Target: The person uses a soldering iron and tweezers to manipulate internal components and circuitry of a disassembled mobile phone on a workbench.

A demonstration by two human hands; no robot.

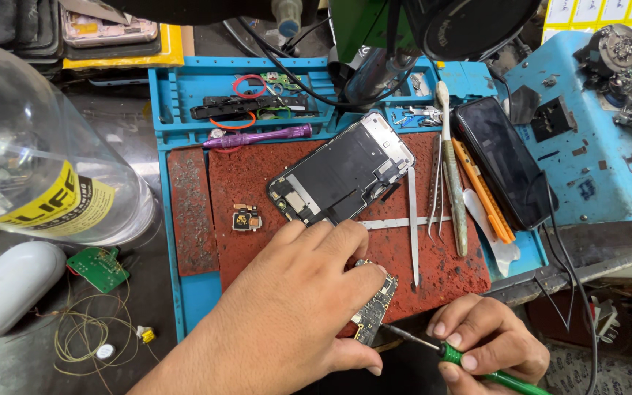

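Observation:
My left hand (294,307) holds a small phone circuit board (374,307) at the near edge of the red work mat (257,175), pinching it between thumb and fingers. My right hand (488,340) grips a green-handled screwdriver (469,362) whose thin metal tip touches the board's lower end. Just beyond my left fingers lies an opened phone body (341,168), tilted, with its insides showing. A small camera module (246,218) sits on the mat to the left of it.
A blue tray (177,95) frames the mat and holds a purple tool (257,137), rubber rings and small parts. Tweezers (437,190), a brush (451,168), an orange pry tool (484,194) and a dark phone (502,161) lie right. A clear bottle (31,146) and green board (96,267) stand left.

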